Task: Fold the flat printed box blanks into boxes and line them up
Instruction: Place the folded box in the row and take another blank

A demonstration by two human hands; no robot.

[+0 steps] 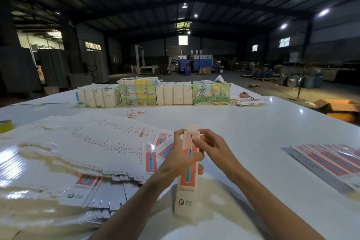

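A long narrow box (187,181), white with a red panel and a blue toothbrush print, is held upright-tilted above the white table (253,132). My left hand (179,158) grips its middle from the left. My right hand (210,146) pinches the far top end, where a flap sticks up. A wide fanned spread of flat printed box blanks (81,152) covers the table to the left. A row of folded boxes (329,163) lies side by side at the right edge.
Several wrapped bundles of stock (153,93) line the far side of the table, with loose rubber bands (134,114) in front of them. A yellow tape roll (5,125) sits at the far left. An open cardboard carton (339,106) stands beyond the table's right.
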